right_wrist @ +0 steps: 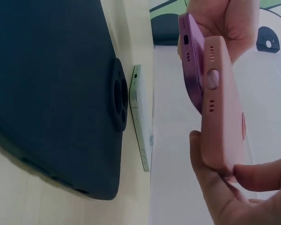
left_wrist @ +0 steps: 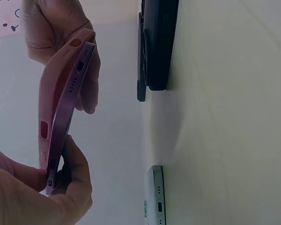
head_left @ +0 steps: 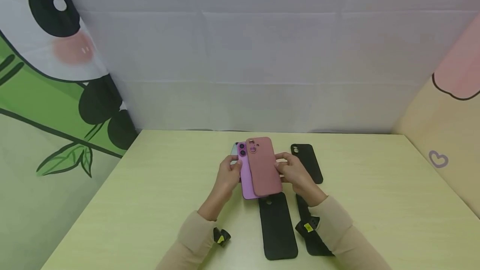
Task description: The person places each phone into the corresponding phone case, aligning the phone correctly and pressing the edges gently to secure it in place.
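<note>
A black phone case lies nearer than the pink phone case. Right hand pinches the latter; left hand grips the partly overlapped purple smartphone. Wrist views alone expose its charging port. Pale smartphone: left of the pink phone case.

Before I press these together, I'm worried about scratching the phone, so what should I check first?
1. Phone secured: ok; the left hand pinches the purple phone by its edge.
2. Case secured: ok; the right hand grips the pink case at the opposite side.
3. Camera ends matched: ok; the lenses and the camera opening are both at the upper left.
4. Phone seated: not ok; it sticks out past the case's left side, its lenses outside the opening.
5. Exact fit: cannot tell until seated.
</note>
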A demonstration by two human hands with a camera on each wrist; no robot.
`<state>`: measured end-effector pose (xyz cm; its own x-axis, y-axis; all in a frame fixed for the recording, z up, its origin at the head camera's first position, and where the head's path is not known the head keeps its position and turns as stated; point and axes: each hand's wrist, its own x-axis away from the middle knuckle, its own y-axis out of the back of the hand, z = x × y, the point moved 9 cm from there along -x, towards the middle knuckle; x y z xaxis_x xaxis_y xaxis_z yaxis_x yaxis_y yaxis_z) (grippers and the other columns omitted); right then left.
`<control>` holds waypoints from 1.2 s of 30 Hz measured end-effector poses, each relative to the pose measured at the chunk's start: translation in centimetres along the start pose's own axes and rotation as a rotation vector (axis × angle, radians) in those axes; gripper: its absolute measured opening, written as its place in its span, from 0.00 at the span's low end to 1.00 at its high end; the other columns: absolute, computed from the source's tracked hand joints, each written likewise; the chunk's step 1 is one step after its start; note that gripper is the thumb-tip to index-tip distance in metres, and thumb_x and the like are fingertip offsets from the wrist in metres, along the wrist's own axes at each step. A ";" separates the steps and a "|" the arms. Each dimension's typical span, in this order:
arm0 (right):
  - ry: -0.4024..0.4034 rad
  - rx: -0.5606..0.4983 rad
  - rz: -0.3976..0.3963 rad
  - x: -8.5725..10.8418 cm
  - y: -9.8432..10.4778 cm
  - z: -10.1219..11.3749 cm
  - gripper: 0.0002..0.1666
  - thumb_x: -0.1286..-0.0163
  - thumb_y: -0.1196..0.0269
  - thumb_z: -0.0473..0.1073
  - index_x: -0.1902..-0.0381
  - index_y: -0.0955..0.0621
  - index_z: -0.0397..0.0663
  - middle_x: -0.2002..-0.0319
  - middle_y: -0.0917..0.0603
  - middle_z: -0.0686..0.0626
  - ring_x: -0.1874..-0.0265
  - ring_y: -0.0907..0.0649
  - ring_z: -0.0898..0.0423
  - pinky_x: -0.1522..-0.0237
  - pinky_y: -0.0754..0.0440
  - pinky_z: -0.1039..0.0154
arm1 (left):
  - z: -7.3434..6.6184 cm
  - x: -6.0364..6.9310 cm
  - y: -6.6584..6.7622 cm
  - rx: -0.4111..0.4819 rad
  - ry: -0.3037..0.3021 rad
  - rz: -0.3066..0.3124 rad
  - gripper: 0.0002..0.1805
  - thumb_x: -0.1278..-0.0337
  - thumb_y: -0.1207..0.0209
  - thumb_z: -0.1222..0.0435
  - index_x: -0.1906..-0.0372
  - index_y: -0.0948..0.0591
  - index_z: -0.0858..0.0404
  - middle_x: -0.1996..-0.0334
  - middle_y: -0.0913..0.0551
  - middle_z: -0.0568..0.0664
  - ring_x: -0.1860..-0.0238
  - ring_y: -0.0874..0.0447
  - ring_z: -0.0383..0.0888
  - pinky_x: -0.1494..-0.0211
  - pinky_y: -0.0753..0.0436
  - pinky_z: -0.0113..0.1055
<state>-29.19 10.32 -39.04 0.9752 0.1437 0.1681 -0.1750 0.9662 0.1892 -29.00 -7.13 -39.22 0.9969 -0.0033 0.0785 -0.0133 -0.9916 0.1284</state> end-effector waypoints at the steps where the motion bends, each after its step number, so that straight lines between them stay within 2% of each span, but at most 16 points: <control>1: -0.001 -0.001 0.001 0.0 -0.1 0.0 0.19 0.30 0.55 0.33 0.43 0.33 0.35 0.57 0.19 0.36 0.68 0.17 0.56 0.63 0.17 0.57 | 0.0 0.0 -0.1 0.002 -0.001 0.002 0.17 0.32 0.59 0.67 0.44 0.34 0.73 0.68 0.20 0.61 0.75 0.22 0.40 0.67 0.19 0.34; 8: 0.015 -0.011 -0.024 0.1 -0.1 0.1 0.18 0.30 0.55 0.32 0.43 0.33 0.35 0.58 0.19 0.36 0.68 0.18 0.57 0.64 0.17 0.58 | 0.1 0.1 -0.4 0.009 0.003 0.006 0.15 0.33 0.58 0.68 0.47 0.32 0.72 0.72 0.20 0.56 0.76 0.23 0.39 0.69 0.20 0.33; 13: 0.028 -0.015 -0.028 0.2 -0.1 0.2 0.18 0.30 0.55 0.32 0.43 0.33 0.37 0.58 0.18 0.36 0.68 0.17 0.55 0.64 0.17 0.57 | 0.2 0.0 -0.4 0.004 0.008 0.002 0.15 0.33 0.58 0.68 0.46 0.32 0.72 0.71 0.19 0.57 0.75 0.22 0.38 0.68 0.19 0.33; 20: 0.002 -0.032 0.005 0.3 -0.4 -0.3 0.18 0.30 0.55 0.32 0.43 0.32 0.39 0.59 0.17 0.38 0.69 0.17 0.56 0.64 0.18 0.58 | 0.6 -0.2 -0.5 0.017 0.031 -0.004 0.15 0.32 0.58 0.67 0.46 0.32 0.70 0.67 0.18 0.59 0.74 0.21 0.39 0.67 0.19 0.34; 23: -0.004 -0.040 0.025 0.3 -0.7 -0.4 0.18 0.30 0.55 0.32 0.43 0.32 0.40 0.60 0.17 0.39 0.70 0.17 0.57 0.65 0.18 0.59 | 0.4 -0.1 -0.6 0.013 0.022 -0.001 0.15 0.32 0.58 0.66 0.47 0.31 0.70 0.68 0.18 0.59 0.74 0.21 0.39 0.68 0.20 0.34; 36: 0.016 -0.063 0.062 0.3 -1.1 -0.5 0.18 0.30 0.54 0.32 0.43 0.32 0.37 0.62 0.17 0.40 0.71 0.17 0.58 0.66 0.17 0.59 | 0.3 0.1 -0.8 0.018 0.028 0.016 0.15 0.31 0.60 0.66 0.47 0.31 0.70 0.67 0.18 0.60 0.73 0.20 0.39 0.65 0.18 0.36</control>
<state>-28.61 9.46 -39.71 0.9650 0.2062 0.1619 -0.2263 0.9669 0.1176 -28.90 -6.33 -39.58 0.9941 -0.0153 0.1077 -0.0271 -0.9937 0.1087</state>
